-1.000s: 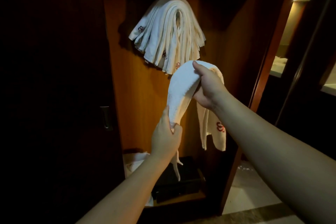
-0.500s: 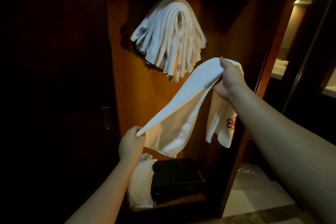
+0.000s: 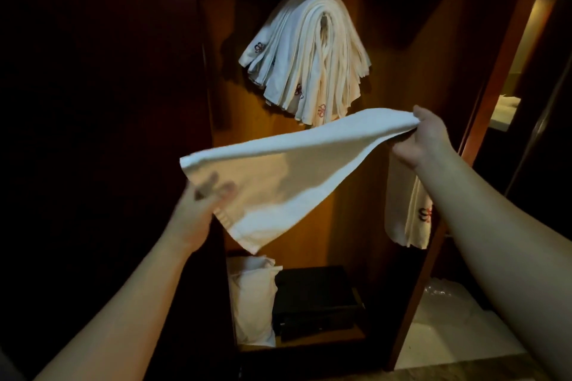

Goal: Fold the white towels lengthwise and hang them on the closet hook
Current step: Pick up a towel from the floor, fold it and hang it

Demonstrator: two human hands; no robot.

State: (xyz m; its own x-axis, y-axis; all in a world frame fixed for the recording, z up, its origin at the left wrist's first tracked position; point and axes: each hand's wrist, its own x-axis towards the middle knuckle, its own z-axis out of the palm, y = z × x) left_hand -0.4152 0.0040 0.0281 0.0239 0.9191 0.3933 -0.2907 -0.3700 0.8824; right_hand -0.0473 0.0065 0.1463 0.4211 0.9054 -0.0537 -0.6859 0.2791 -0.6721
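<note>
A white towel (image 3: 288, 170) stretches almost level in front of the open closet. My right hand (image 3: 424, 139) grips its upper right end, and the rest of that end hangs below my wrist with a red emblem (image 3: 425, 215). My left hand (image 3: 198, 210) holds the lower left edge, fingers blurred behind the cloth. Above, several folded white towels (image 3: 306, 59) hang in a thick bundle on the closet's back wall; the hook itself is hidden under them.
A dark box (image 3: 315, 303) and a white bundle of cloth (image 3: 252, 300) sit on the closet's bottom shelf. The dark closet door (image 3: 102, 133) stands at left. A wooden side panel (image 3: 483, 102) and a lit doorway lie at right.
The towel went from hanging bunched between both hands to pulled out wide. My left hand moved down and left with its end; my right hand moved right.
</note>
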